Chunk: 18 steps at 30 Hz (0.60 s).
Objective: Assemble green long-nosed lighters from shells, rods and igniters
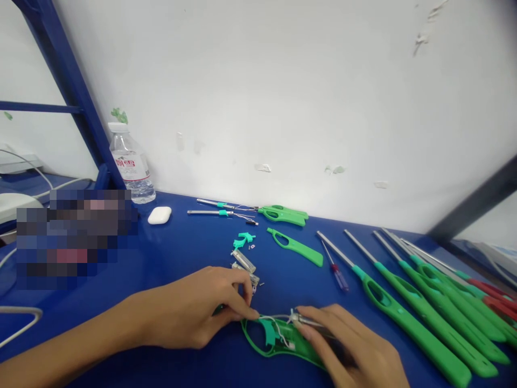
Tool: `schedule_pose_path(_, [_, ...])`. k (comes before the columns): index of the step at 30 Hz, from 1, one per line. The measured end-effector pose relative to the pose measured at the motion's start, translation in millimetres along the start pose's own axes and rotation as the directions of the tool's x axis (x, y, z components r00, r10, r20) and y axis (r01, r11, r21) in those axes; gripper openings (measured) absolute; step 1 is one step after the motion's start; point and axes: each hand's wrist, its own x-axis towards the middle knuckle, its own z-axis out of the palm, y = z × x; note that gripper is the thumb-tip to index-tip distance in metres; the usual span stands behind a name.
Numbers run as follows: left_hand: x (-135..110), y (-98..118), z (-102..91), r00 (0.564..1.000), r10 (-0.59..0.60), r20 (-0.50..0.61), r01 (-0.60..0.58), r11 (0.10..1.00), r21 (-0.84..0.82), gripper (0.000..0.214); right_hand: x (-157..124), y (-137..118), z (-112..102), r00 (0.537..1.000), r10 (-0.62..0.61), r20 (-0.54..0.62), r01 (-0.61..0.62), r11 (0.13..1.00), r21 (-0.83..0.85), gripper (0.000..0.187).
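Note:
A green half-shell of a long-necked lighter (304, 346) lies open-side up at the front, with a teal trigger (267, 333) and white wires inside it. My left hand (202, 310) is closed, thumb and index finger pinching at the neck end of the shell. Over the shell's handle, my right hand (355, 345) grips a clear fuel tank (310, 320) with a metal-coloured end. That hand covers part of the tank and the far end of the shell. Beyond my left fingers lie loose clear tanks (244, 261) and a teal trigger piece (244, 240).
Green shell halves (283, 214) and metal lighter tubes (208, 213) lie near the wall. A screwdriver (339, 276) and several assembled lighters (412, 323) are at the right. At the left stand a water bottle (131, 167) and a white earbud case (160, 215).

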Motion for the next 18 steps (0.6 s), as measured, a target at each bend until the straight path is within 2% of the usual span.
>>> schedule_pose_path(13, [1.5,2.3,2.5,1.0,0.025,-0.014,-0.025,0.999,0.021,0.037,-0.7,-2.0,-3.4,0.999,-0.012,-0.047,0.013,0.999,0.03,0.019])
schedule_pose_path(18, [1.4,1.4,3.1,1.0,0.017,-0.021,-0.017,1.0,-0.001,0.038,-4.4,-7.5,3.1,0.99,0.096,-0.104,-0.087,0.992,0.094,0.023])
